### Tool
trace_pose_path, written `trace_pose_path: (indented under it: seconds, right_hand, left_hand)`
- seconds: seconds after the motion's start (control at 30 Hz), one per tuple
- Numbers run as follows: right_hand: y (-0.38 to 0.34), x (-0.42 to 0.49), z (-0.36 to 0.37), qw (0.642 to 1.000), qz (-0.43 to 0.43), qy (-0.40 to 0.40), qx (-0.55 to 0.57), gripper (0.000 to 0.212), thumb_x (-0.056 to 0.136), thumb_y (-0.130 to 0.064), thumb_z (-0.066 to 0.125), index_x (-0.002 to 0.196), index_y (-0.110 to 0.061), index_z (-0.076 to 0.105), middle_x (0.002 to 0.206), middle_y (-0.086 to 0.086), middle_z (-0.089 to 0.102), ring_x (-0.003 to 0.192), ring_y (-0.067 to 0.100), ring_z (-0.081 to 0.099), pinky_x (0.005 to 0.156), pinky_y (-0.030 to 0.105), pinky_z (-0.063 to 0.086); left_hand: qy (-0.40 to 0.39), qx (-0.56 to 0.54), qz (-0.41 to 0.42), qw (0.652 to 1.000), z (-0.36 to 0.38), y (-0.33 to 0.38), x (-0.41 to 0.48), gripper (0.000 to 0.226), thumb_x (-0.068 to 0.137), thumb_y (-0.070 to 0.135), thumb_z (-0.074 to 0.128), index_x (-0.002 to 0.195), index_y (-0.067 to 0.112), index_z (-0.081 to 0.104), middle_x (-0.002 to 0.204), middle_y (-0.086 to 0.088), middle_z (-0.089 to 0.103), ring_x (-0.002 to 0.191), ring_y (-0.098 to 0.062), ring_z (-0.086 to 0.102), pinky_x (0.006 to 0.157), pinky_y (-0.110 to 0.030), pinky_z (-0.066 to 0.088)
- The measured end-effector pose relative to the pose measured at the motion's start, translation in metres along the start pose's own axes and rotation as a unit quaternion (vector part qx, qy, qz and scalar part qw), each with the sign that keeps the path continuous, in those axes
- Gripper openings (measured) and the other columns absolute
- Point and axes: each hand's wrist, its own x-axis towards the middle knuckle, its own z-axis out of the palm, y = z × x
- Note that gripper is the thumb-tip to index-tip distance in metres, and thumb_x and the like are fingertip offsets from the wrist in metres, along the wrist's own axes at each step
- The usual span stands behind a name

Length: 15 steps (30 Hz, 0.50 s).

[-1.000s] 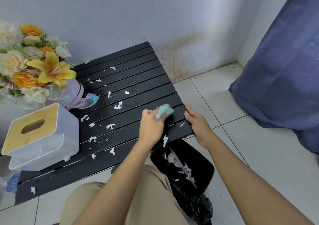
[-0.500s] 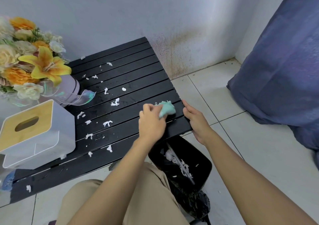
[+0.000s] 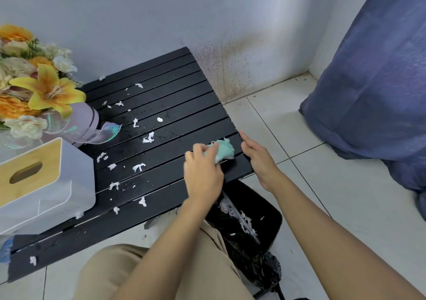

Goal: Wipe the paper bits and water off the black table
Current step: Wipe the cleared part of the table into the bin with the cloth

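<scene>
Head view: left grip (image 3: 202, 173) tight around one teal cloth (image 3: 224, 148), right grip (image 3: 260, 161) slack on one black table (image 3: 161, 97).

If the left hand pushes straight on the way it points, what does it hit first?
Most likely the right hand, which rests on the right edge of the black table, just beyond the teal cloth that the left hand grips. Depth is unclear.

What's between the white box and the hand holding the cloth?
In the head view, white paper bits lie scattered on the black table between the box and the left hand gripping the cloth.
</scene>
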Motion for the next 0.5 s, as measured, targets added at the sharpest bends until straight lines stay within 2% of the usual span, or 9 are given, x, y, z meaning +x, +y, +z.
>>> trace_pose_path:
  seconds: [0.07,0.1,0.13,0.2,0.23,0.27,0.33,0.4,0.5]
  right_hand:
    - [0.000,0.000,0.000,1.000,0.003,0.003,0.006,0.043,0.103,-0.016,0.043,0.146,-0.022,0.042,0.150,-0.009,0.041,0.125,-0.003,0.042,0.103,0.014,0.033]
    - [0.001,0.000,0.000,1.000,0.006,0.002,0.007,0.043,0.103,-0.017,0.043,0.146,-0.023,0.043,0.150,-0.009,0.041,0.128,-0.001,0.041,0.107,0.018,0.033]
    - [0.001,0.000,-0.001,1.000,0.009,0.001,0.007,0.043,0.103,-0.019,0.044,0.146,-0.024,0.044,0.150,-0.009,0.040,0.133,0.002,0.038,0.113,0.023,0.030]
    - [0.002,0.002,-0.001,1.000,0.001,0.003,0.006,0.042,0.103,-0.020,0.044,0.145,-0.026,0.044,0.150,-0.010,0.041,0.135,0.002,0.035,0.116,0.026,0.025]
    - [0.002,0.002,-0.001,1.000,0.001,0.002,0.006,0.043,0.103,-0.020,0.044,0.145,-0.026,0.044,0.149,-0.010,0.041,0.134,0.001,0.034,0.114,0.023,0.025]
    - [0.001,0.002,-0.001,1.000,0.006,0.001,0.005,0.043,0.103,-0.020,0.044,0.146,-0.026,0.043,0.149,-0.009,0.041,0.133,0.001,0.034,0.112,0.021,0.025]
    - [0.001,0.001,-0.001,1.000,0.009,-0.005,0.010,0.043,0.103,-0.020,0.044,0.146,-0.027,0.043,0.150,-0.009,0.042,0.136,0.004,0.037,0.115,0.024,0.026]
    - [0.002,0.001,-0.001,1.000,0.009,-0.007,0.008,0.042,0.103,-0.022,0.045,0.145,-0.028,0.044,0.148,-0.009,0.045,0.136,0.005,0.040,0.118,0.031,0.028]
    - [0.001,0.001,-0.001,1.000,0.002,-0.002,-0.003,0.043,0.103,-0.021,0.044,0.146,-0.026,0.043,0.150,-0.010,0.042,0.135,-0.001,0.036,0.115,0.022,0.025]
  left_hand:
    - [-0.010,-0.001,0.082,0.997,-0.002,0.006,-0.025,0.042,0.086,0.015,0.056,0.126,0.028,0.055,0.112,0.004,0.048,0.091,-0.021,0.042,0.069,-0.031,0.041]
    - [-0.046,-0.034,0.123,0.991,-0.006,0.004,-0.036,0.040,0.088,0.016,0.056,0.125,0.030,0.055,0.111,0.007,0.047,0.091,-0.017,0.042,0.070,-0.028,0.041]
    - [-0.113,-0.109,0.136,0.978,-0.017,0.001,-0.043,0.035,0.091,0.018,0.056,0.123,0.033,0.057,0.108,0.008,0.046,0.091,-0.013,0.044,0.071,-0.026,0.041]
    - [-0.248,-0.308,0.087,0.914,-0.043,-0.006,-0.035,0.026,0.092,0.016,0.061,0.112,0.033,0.064,0.103,0.006,0.050,0.082,-0.003,0.053,0.069,-0.020,0.042]
    - [-0.250,-0.374,0.057,0.891,-0.051,-0.010,-0.025,0.025,0.091,0.014,0.062,0.107,0.033,0.066,0.103,0.005,0.052,0.077,0.001,0.054,0.069,-0.020,0.043]
    - [-0.209,-0.393,0.028,0.895,-0.054,-0.015,-0.010,0.025,0.091,0.013,0.062,0.105,0.034,0.066,0.105,0.005,0.053,0.078,0.002,0.055,0.072,-0.021,0.043]
    - [-0.116,-0.325,-0.033,0.938,-0.048,-0.025,0.022,0.022,0.094,0.019,0.058,0.107,0.036,0.066,0.109,0.005,0.054,0.098,-0.008,0.051,0.087,-0.027,0.042]
    - [-0.078,-0.170,-0.063,0.980,-0.033,-0.025,0.039,0.029,0.095,0.031,0.054,0.122,0.039,0.060,0.122,0.005,0.049,0.114,-0.021,0.038,0.102,-0.035,0.031]
    - [-0.056,0.028,-0.026,0.998,-0.010,-0.014,0.022,0.042,0.096,0.034,0.051,0.138,0.037,0.046,0.134,0.002,0.039,0.113,-0.028,0.034,0.091,-0.038,0.027]
